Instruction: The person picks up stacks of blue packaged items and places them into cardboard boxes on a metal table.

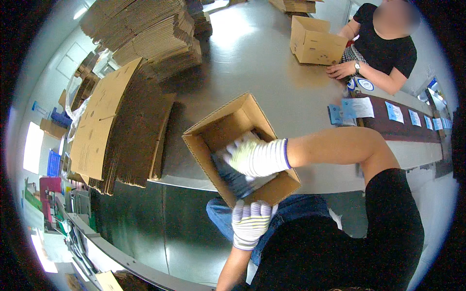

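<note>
An open cardboard box [216,125] sits tilted at the table's near edge, just in front of my body. My left hand [250,225], in a white striped glove, grips the box's near wall. My right hand [259,157] wears a matching glove and reaches down inside the box. Its fingertips are smeared by motion, so I cannot see whether they hold anything. Beneath it lie blue-grey and pale packets [233,178], partly covered by the hand.
Flattened cartons [99,121] stand in a stack at left, with taller piles [155,43] behind. A conveyor belt [378,123] carries blue-and-white packets [394,112] at right. Across the metal table [247,63], a co-worker [386,46] handles another open box [318,46].
</note>
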A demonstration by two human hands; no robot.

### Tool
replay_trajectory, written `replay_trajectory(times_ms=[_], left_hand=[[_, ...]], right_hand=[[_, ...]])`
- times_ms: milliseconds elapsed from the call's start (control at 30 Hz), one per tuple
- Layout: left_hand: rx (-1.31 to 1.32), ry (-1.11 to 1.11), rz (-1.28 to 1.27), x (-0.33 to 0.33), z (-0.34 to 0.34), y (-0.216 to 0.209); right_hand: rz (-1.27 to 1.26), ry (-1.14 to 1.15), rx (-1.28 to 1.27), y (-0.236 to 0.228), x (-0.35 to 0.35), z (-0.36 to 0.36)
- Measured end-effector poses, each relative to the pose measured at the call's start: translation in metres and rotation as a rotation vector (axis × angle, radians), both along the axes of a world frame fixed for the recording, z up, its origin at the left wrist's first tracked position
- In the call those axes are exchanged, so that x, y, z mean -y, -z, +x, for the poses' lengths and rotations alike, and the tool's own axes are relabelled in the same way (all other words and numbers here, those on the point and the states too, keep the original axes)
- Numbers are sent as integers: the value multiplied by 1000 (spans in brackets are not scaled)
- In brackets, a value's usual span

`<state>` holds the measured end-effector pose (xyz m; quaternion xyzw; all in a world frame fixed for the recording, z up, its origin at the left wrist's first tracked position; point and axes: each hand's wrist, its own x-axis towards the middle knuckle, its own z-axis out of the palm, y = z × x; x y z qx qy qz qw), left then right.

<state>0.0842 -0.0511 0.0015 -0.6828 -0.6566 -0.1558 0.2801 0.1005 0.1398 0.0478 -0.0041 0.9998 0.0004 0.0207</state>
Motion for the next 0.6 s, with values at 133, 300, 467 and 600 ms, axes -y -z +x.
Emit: replay_trajectory(times_ms=[133,300,467,600], left_hand=[[57,-8,10,-3,1,-4],[62,-14,51,-5,-5,6],[62,-17,100,-8,-16,11],[76,-17,107,-16,-15,10]], right_hand=[[49,-111,-64,10,4,31],[-241,-180,-335,-3,25,72],[-376,-53,-592,-13,26,111],[-324,106,-668,1,4,146]])
